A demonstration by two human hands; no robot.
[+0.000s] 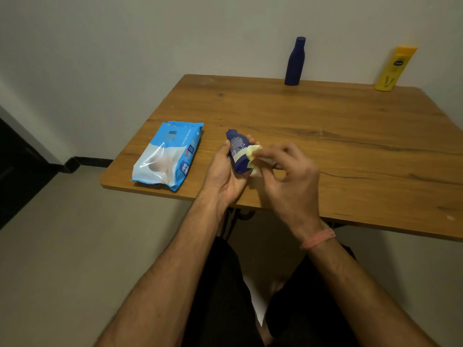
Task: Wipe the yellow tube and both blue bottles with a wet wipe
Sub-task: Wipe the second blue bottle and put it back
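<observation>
At the left of your bench (325, 146), near the near-left corner, the blue-and-white wipes pack (168, 156) lies flat, its long side running from near to far, apart from your hands. Just right of it, your left hand (226, 175) is raised above the near edge of the bench, palm turned up and fingers curled around a small blue bottle (238, 152); the bottle lies tilted in that grip, one end pointing far and left, its printed label facing up. Against the right side of that bottle sits the wet wipe (254, 156), pale and bunched, touching the bottle's lower body. Your right hand (288, 171) pinches the wipe between thumb and fingertips, the other fingers loosely bent over it; a pink band (317, 238) circles that wrist. Farther right, at the far edge of the bench and close to the wall, a tall blue bottle (295, 61) stands upright, cap on. At the far-right corner, the yellow tube (395, 68) stands cap end down, leaning slightly, well apart from the tall bottle and from both hands.
</observation>
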